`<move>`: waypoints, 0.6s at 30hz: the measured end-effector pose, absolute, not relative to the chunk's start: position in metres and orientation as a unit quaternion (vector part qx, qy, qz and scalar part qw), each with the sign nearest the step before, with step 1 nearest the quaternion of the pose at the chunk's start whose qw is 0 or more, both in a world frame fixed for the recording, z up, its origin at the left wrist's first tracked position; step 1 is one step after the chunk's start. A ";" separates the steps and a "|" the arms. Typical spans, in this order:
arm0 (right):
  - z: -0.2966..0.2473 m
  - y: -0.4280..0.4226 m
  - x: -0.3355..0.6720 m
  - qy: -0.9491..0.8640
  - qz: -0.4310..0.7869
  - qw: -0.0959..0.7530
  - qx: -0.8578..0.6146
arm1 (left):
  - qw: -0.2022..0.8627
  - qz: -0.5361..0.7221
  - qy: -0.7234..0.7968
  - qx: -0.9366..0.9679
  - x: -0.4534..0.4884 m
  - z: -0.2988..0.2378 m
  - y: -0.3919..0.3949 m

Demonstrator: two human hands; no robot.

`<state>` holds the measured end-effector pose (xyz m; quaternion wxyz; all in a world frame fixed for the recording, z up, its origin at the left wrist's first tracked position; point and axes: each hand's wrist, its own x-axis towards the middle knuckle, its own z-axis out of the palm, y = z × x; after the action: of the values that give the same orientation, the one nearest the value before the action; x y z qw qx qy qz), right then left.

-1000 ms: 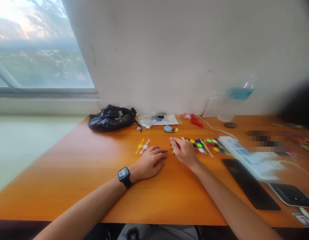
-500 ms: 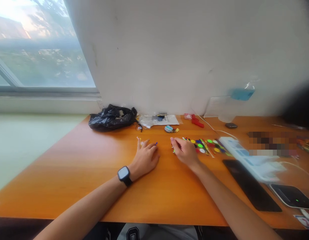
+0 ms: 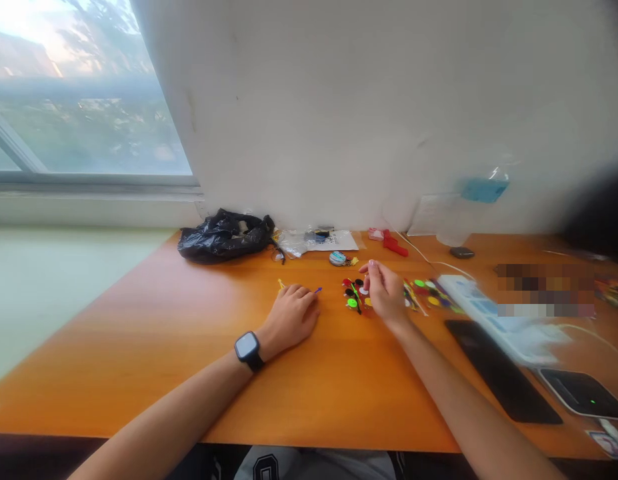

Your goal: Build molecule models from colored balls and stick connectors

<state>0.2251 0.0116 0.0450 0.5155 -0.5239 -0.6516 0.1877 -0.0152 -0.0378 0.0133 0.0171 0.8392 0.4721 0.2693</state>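
Observation:
My left hand (image 3: 290,315), with a black smartwatch (image 3: 249,349) on its wrist, lies palm down on the orange table (image 3: 199,373), fingers curled over small plastic sticks; a blue tip (image 3: 318,290) and a yellow tip (image 3: 281,284) poke out from under it. My right hand (image 3: 386,291) hovers over a cluster of small coloured round pieces (image 3: 355,294), its fingers pinched on a small white piece. More coloured round pieces and sticks (image 3: 431,293) lie just right of that hand.
A black plastic bag (image 3: 223,235) and a clear packet (image 3: 319,240) sit by the wall. A red tool (image 3: 391,243) lies behind. A white power strip (image 3: 483,307), a black phone (image 3: 501,367) and a second device (image 3: 583,393) are at the right.
My right hand moved right and back, uncovering a cluster of coloured pieces at its left. My left hand curled its fingers over the sticks and stayed in place.

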 end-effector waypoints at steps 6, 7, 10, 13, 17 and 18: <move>0.042 0.026 0.237 -0.716 0.157 0.361 -0.577 | -0.024 0.287 0.512 0.809 -0.020 0.011 -0.036; 0.040 0.027 0.238 -0.729 0.139 0.321 -0.589 | -0.024 0.286 0.520 0.805 -0.021 0.010 -0.036; 0.034 0.027 0.237 -0.755 0.081 0.244 -0.603 | -0.002 0.281 0.521 0.806 -0.023 0.008 -0.034; 0.032 0.026 0.237 -0.768 0.052 0.223 -0.598 | 0.013 0.281 0.508 0.814 -0.023 0.009 -0.034; 0.038 0.025 0.238 -0.761 0.081 0.226 -0.603 | 0.014 0.272 0.520 0.809 -0.021 0.014 -0.036; 0.041 0.025 0.238 -0.756 0.095 0.225 -0.607 | 0.010 0.267 0.529 0.806 -0.021 0.015 -0.036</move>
<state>0.2384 0.0250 0.0409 0.2249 -0.6069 -0.7564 0.0945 -0.0209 -0.0363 0.0154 0.0102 0.8059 0.5285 0.2665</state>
